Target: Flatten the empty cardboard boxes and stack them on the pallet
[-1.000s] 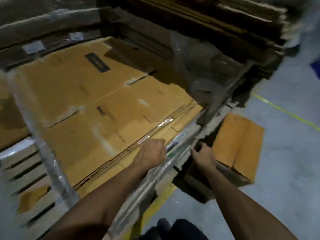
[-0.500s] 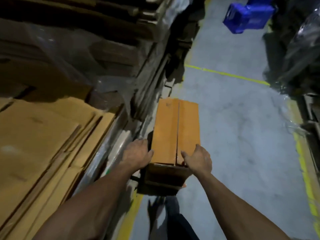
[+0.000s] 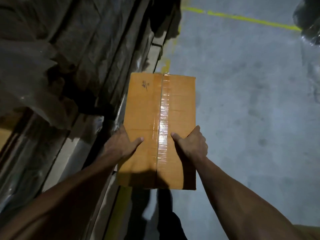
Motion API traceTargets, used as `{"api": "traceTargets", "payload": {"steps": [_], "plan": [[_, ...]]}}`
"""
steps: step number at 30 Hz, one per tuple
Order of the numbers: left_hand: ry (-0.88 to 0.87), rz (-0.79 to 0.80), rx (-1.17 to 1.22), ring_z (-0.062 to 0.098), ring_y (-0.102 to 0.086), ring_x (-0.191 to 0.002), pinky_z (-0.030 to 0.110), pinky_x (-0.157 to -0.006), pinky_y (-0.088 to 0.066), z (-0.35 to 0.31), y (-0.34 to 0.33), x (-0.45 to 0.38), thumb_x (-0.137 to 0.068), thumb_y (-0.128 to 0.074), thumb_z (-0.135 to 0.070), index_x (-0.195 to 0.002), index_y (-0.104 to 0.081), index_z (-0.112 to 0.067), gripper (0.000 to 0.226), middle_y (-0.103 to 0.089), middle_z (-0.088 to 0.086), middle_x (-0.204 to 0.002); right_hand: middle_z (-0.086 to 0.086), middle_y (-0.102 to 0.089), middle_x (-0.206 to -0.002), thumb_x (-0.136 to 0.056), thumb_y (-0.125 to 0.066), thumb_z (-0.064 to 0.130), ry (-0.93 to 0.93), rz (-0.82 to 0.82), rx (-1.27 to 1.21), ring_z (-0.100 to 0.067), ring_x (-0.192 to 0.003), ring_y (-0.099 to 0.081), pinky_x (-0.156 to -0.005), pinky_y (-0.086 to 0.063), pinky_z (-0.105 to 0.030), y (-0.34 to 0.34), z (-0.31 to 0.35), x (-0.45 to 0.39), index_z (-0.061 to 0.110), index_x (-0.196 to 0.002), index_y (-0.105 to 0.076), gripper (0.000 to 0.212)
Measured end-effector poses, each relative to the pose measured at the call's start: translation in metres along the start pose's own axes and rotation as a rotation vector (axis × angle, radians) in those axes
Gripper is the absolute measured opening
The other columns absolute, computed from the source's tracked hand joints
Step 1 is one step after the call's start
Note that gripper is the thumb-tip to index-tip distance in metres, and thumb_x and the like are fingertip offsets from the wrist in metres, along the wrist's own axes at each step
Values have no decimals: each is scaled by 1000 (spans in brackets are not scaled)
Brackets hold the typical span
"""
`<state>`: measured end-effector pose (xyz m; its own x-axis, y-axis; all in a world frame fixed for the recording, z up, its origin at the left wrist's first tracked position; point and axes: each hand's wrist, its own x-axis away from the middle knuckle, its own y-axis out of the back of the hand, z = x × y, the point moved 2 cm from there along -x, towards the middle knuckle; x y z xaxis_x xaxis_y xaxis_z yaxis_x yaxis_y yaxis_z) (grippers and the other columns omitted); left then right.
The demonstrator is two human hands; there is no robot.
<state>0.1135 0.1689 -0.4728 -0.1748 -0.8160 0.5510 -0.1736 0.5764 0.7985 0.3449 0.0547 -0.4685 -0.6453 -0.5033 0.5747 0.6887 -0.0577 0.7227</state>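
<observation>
A brown cardboard box with a strip of clear tape down its middle seam is held up in front of me, above the floor. My left hand grips its left side, thumb lying on the top face. My right hand grips its right side, thumb also on top. The fingers of both hands are hidden behind the box's sides. The box is still in its boxed shape, top flaps taped shut.
Stacks of flattened cardboard under plastic wrap fill the left, on a pallet whose wooden edge shows. Grey concrete floor with a yellow line lies to the right. A dark wrapped load stands at the top right.
My hands left the pallet's edge, took the box by its sides and lifted it off the floor toward me. My view swung right, away from the flattened stack.
</observation>
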Motion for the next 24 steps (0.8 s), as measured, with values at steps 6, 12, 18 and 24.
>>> {"api": "traceTargets", "payload": {"steps": [6,12,18,24], "plan": [[17,57,370,30,-51,-126,44,-104,-44,9,-12,-7,-75,-77,-59,-149,-24,-18,99,-48,8,-142,-3,-58,-134,-60,-65,85,-31,75,-194,-34,-120,-57,-99,-47,-55,-12,-12,-8,33,-146,-18,111],[47,74,484,25,-54,-119,36,-93,-44,5,-5,5,-73,-83,-50,-141,-33,-17,91,-54,3,-132,-6,-60,-131,-68,-68,80,-23,47,-182,-36,-118,-57,-100,-46,-52,-2,-16,6,31,-148,-22,104],[18,16,476,17,-50,-105,31,-87,-38,7,20,63,-74,-82,-51,-140,-37,-20,85,-54,-5,-121,-5,-61,-130,-68,-67,80,-14,-13,-191,-35,-118,-57,-98,-46,-50,20,-24,65,31,-148,-26,102],[-23,-10,372,31,-54,-123,37,-95,-45,34,32,154,-69,-75,-68,-143,-38,-16,98,-56,9,-138,-3,-59,-132,-72,-67,79,-10,-82,-246,-34,-120,-56,-98,-44,-49,29,-59,168,30,-147,-29,98]]}}
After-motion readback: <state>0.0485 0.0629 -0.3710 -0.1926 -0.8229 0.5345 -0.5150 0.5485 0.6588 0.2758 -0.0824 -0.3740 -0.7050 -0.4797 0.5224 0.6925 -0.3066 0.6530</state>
